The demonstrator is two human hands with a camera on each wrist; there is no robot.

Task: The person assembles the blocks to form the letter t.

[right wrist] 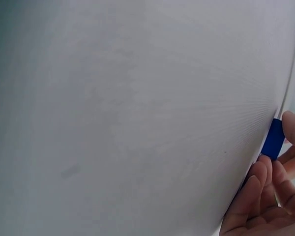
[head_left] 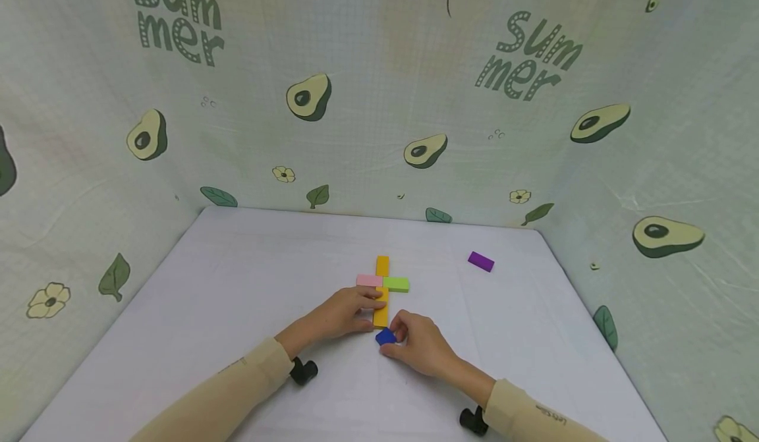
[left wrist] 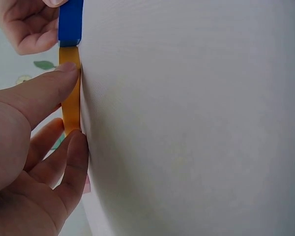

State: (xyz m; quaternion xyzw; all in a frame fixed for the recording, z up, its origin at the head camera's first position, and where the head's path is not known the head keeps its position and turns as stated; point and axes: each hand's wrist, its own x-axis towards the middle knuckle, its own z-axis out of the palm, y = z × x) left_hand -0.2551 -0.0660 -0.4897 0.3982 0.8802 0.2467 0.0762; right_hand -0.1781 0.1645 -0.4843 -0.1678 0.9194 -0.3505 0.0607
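Note:
On the white tabletop, a yellow block (head_left: 381,318) lies lengthwise, partly covered by the fingers of my left hand (head_left: 344,311). That hand holds it with the thumb near its close end and the fingertips further up, as the left wrist view also shows. My right hand (head_left: 422,344) pinches a blue block (head_left: 385,337) between thumb and fingers, just below the yellow block's near end. In the left wrist view the blue block (left wrist: 70,22) appears close against the yellow one; whether they touch I cannot tell. Beyond lie a pink block (head_left: 369,280), a light green block (head_left: 396,284) and another yellow block (head_left: 382,265), arranged like a cross.
A purple block (head_left: 481,261) lies apart at the back right of the table (head_left: 267,251). Patterned cloth (head_left: 367,145) with avocados and leaves hangs behind and on both sides. Each wrist carries a small black camera (head_left: 304,371).

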